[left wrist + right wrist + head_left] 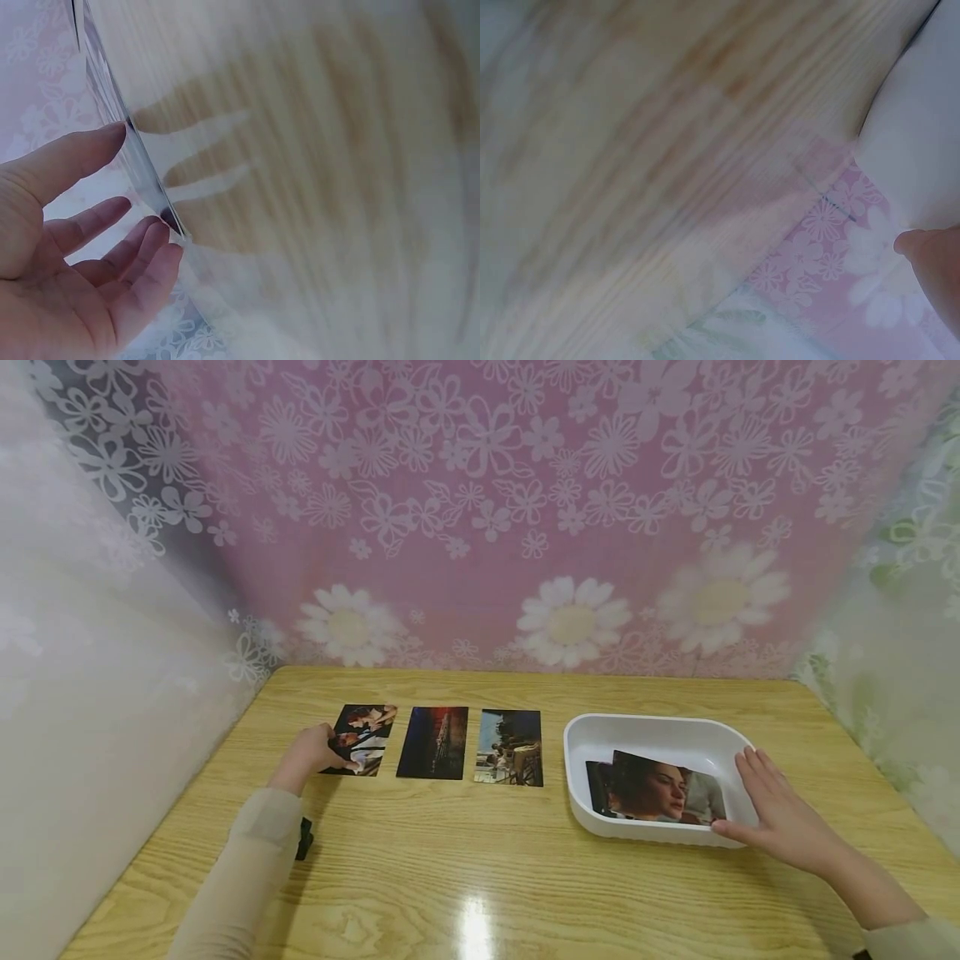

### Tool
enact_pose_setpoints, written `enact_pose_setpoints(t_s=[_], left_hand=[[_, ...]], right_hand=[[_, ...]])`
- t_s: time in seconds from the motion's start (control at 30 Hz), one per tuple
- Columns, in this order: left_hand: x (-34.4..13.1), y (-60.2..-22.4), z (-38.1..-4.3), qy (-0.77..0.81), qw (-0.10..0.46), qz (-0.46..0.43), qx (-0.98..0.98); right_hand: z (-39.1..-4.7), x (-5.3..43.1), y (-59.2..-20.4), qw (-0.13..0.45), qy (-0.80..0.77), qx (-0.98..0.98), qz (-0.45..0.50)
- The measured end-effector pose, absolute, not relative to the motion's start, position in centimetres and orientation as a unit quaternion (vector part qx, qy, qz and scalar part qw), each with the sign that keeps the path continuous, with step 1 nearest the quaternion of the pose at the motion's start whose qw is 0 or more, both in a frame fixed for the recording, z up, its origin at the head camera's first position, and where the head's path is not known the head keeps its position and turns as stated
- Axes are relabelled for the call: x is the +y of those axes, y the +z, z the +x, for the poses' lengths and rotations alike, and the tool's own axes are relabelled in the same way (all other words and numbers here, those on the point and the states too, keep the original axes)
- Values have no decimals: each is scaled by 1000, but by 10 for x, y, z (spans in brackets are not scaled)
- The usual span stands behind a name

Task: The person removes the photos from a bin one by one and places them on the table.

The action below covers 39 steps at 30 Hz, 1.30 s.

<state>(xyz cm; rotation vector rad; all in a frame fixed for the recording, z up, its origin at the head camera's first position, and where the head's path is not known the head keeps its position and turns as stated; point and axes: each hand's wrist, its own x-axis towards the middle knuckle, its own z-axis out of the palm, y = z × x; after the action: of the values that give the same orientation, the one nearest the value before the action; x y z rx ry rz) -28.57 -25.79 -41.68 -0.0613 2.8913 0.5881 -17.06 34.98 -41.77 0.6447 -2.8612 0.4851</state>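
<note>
My left hand (311, 756) is at the leftmost photo (367, 739), fingertips at its left edge and thumb over its lower part. In the left wrist view, the thumb and curved fingers (142, 255) of this hand meet the table surface at the photo's thin edge. My right hand (787, 814) rests on the right end of a white tray (652, 722), its fingers straight over the rim and its thumb at the front corner. Inside the tray lie overlapping photos, the top one (652, 789) showing a face. Only a fingertip (911, 241) of the right hand shows in the right wrist view.
A dark red and blue photo (433, 743) and an outdoor-scene photo (512, 747) continue the row towards the tray. All lie on a wood-grain table (420, 868). Flower-patterned cloth (465, 527) stands behind and at both sides. A small black object (303, 839) is beside the left sleeve.
</note>
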Motion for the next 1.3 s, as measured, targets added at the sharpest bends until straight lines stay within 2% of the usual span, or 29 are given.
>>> enact_pose_setpoints(t_s=[0.3,0.67,0.8,0.97,1.3], left_hand=[[-241,-400,-283,247,82,-3,965],[-160,-381,-282,339,-45,94,935],[-122,-378,-283,378,-75,132,913],[-76,-375,-281,408,-70,191,890],[-5,-381,-270,418,-9,266,869]], right_hand=[[-171,349,-419,88,162,-959,217],[-170,349,-419,101,158,-956,224],[-170,350,-419,104,158,-956,223],[-171,351,-419,97,165,-956,221],[-172,351,-420,90,166,-958,217]])
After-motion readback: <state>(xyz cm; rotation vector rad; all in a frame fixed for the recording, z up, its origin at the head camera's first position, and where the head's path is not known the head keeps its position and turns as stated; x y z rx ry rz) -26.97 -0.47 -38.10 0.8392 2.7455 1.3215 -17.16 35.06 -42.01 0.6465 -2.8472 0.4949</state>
